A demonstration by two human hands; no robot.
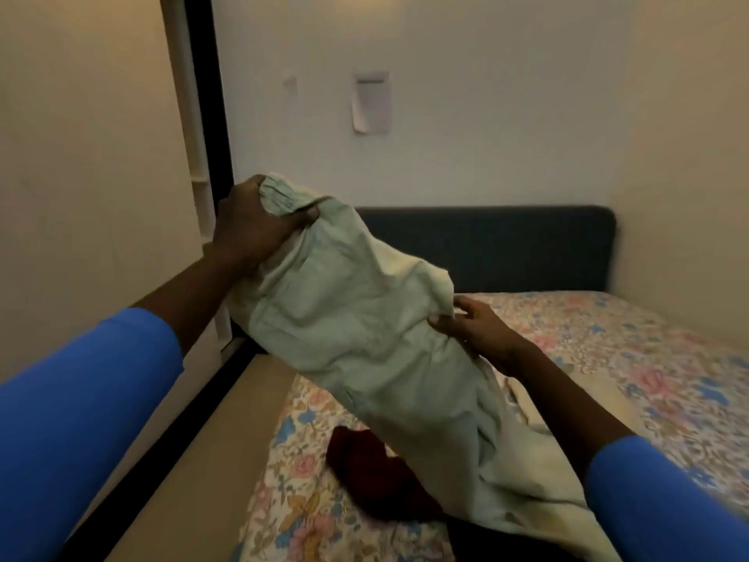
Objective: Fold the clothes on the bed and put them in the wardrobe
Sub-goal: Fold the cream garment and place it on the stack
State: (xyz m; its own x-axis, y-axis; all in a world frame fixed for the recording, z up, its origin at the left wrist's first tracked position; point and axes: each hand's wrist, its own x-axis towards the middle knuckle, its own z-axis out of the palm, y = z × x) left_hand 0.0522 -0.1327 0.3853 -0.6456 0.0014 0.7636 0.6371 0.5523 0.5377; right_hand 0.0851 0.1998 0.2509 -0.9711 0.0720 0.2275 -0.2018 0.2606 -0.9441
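At ten o'clock the left hand (259, 227) has its fingers curled tight round the gathered waistband of a pale green garment (356, 330), held up above the bed (648, 358). The cloth hangs toward six o'clock, its lower end on the sheet and partly covering a dark red garment (364, 476). At four o'clock the right hand (476, 330) pinches the green garment's side edge, with open floral sheet beyond.

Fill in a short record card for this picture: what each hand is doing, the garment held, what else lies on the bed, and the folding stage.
left hand: grips the gathered end of the pale green garment, held high
right hand: pinches its side edge, lower down
garment state: unfolded, lower end trailing onto the floral sheet
dark red garment: crumpled on the sheet
headboard: dark blue, at the far wall
stage: nothing folded yet
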